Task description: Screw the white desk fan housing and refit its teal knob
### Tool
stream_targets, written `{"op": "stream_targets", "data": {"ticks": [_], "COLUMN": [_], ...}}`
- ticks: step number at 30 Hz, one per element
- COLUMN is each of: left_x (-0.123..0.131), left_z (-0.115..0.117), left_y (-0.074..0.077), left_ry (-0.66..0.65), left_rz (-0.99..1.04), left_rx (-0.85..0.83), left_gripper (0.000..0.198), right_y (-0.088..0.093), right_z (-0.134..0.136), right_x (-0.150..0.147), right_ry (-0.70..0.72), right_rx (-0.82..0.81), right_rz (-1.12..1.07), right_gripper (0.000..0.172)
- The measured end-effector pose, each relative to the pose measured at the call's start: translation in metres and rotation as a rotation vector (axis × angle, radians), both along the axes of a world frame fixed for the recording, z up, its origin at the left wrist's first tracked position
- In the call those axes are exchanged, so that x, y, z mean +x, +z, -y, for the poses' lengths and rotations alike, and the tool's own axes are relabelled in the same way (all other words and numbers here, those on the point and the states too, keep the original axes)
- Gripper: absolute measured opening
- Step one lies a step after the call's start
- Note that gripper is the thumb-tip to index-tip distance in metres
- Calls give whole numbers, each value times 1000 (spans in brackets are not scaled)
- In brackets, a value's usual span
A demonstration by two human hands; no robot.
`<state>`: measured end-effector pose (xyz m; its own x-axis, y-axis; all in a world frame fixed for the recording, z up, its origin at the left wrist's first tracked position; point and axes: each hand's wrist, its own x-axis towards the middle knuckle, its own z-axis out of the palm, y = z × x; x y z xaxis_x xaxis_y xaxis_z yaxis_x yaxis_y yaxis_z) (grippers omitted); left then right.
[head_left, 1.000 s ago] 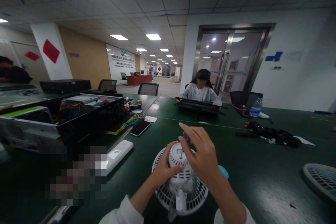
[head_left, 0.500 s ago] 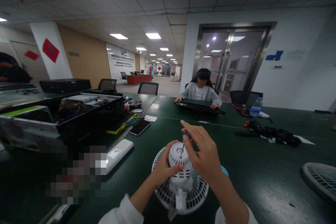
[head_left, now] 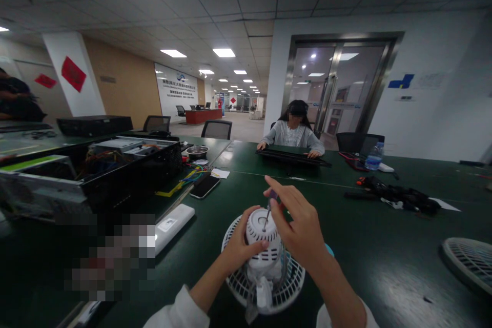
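Observation:
A small white fan [head_left: 262, 256] lies face down on the green table [head_left: 384, 246], its motor housing pointing up. My left hand [head_left: 238, 248] is wrapped round the left side of the motor housing, thumb across its front. My right hand [head_left: 298, 228] pinches a small screwdriver [head_left: 268, 207] with a purple handle. The screwdriver tip rests on the top of the housing. A bit of turquoise plastic [head_left: 328, 250] shows behind my right wrist.
An open black computer case [head_left: 96, 169] stands at the left, with a phone [head_left: 205, 186] and a white device [head_left: 172, 221] beside it. A loose fan grille [head_left: 467, 261] lies at the right. A person [head_left: 294, 130] sits across at a keyboard. Dark cables [head_left: 392, 196] and a bottle [head_left: 374, 156] lie far right.
My right hand has tilted slightly and lifted, so the screwdriver shaft now shows standing on the housing top. My left hand keeps its hold on the fan.

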<state>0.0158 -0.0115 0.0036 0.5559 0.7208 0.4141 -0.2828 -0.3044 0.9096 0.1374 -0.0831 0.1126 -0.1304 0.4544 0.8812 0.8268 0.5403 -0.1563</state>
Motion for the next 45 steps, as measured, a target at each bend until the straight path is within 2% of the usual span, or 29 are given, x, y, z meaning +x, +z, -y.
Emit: {"op": "stream_targets", "data": {"ticks": [2, 6, 8, 14, 20, 25, 27, 31, 33, 37, 39, 45], "left_x": [0, -1, -1, -2, 0, -1, -1, -1, -1, -1, -1, -2], "left_z": [0, -1, -2, -2, -1, -1, -1, -1, -1, -1, -1, -1], "left_y": [0, -1, -2, -2, -1, -1, -1, -4, -3, -1, 0, -2], "left_ry": [0, 17, 31, 22, 18, 5, 2, 10, 19, 18, 15, 19], "left_rz": [2, -5, -13, -14, 5, -5, -7, -18, -20, -14, -13, -13], "left_rx": [7, 22, 30, 25, 14, 18, 18, 16, 15, 15, 15, 38], "left_gripper": [75, 74, 73, 73, 73, 73, 73, 73, 74, 75, 75, 72], "right_y": [-1, -4, -3, 1, -3, 1, 1, -3, -4, 1, 2, -4], "right_z": [-1, -4, -4, 1, -4, 1, 1, -5, -6, -1, 1, -6], "right_x": [0, -1, -1, -2, -3, 0, 3, 5, 5, 4, 3, 0], "right_ry": [-6, -133, -152, 33, -121, -26, -18, -154, -182, -49, 1, -136], "right_rx": [21, 48, 27, -2, 111, -35, -61, 22, 29, -64, -61, 84], "right_rz": [16, 40, 25, -12, 16, -24, -18, -6, -6, -33, -26, 39], "right_gripper": [34, 19, 20, 37, 22, 36, 36, 21, 22, 34, 37, 15]}}
